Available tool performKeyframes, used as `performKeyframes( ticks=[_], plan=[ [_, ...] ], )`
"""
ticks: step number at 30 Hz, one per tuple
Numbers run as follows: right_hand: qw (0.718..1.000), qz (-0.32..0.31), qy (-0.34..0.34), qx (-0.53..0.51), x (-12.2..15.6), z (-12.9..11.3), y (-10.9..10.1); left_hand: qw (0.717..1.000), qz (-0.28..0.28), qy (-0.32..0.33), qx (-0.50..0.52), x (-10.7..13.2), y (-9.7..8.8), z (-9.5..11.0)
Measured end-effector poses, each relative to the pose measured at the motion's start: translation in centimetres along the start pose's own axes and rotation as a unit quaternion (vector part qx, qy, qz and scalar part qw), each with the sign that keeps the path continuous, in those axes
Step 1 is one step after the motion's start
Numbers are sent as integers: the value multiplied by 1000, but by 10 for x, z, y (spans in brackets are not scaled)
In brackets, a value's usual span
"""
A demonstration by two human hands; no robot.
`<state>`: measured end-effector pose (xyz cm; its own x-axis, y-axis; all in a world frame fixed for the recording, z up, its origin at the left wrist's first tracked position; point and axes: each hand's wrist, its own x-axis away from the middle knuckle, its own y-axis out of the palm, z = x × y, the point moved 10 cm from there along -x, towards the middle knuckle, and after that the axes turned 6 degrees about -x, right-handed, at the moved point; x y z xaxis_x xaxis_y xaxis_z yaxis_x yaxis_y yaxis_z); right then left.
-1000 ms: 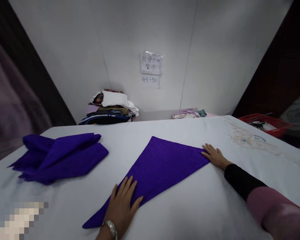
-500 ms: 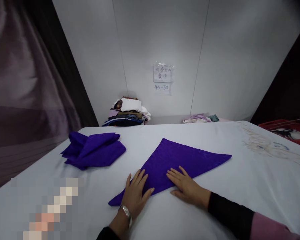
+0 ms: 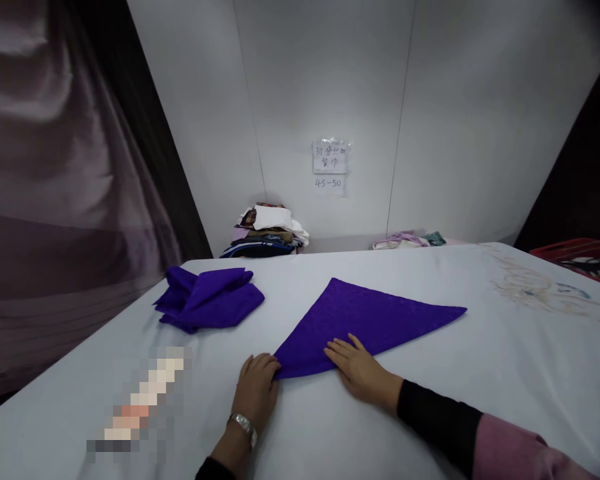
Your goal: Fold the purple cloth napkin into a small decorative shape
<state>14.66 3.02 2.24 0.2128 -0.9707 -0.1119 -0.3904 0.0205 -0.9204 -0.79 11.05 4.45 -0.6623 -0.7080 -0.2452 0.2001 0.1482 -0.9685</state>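
Note:
A purple cloth napkin (image 3: 370,313) lies folded into a triangle on the white-covered table (image 3: 310,440). Its left corner is hidden under my left hand (image 3: 258,383), whose fingers are curled closed over it; a silver bracelet circles that wrist. My right hand (image 3: 357,367) rests flat on the napkin's near edge, fingers stretched out and touching the cloth. Further left, a second purple napkin (image 3: 215,297) sits loosely bunched in pointed folds, apart from both hands.
A pixelated, unreadable strip (image 3: 140,403) covers part of the table at left. Behind the table stand a stack of folded clothes (image 3: 267,233) and a lower cloth pile (image 3: 405,240). A paper sign (image 3: 330,163) hangs on the wall. Right of the table is a red basket (image 3: 560,253).
My left hand has slid off the napkin's flat surface to its left corner and its fingers have curled in. My right hand has shifted slightly left, still flat. The view has turned a little.

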Motion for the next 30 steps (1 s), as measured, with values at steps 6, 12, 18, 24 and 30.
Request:
performKeyframes(
  ticks=[6,12,18,24,30],
  plan=[
    [999,22,-28,-36,-8,-35,7,998,37,47,-19,14,-33,31],
    [992,24,-74,-103,19,-82,10,995,-6,97,10,44,-67,78],
    [956,-14,-74,-283,66,-108,-3,975,-79,184,94,74,-88,126],
    [880,-51,-14,-472,97,-99,-11,882,-183,148,409,40,-96,128],
    [813,-6,-2,-582,111,-93,-58,791,-234,27,564,-7,-24,133]
  ],
)
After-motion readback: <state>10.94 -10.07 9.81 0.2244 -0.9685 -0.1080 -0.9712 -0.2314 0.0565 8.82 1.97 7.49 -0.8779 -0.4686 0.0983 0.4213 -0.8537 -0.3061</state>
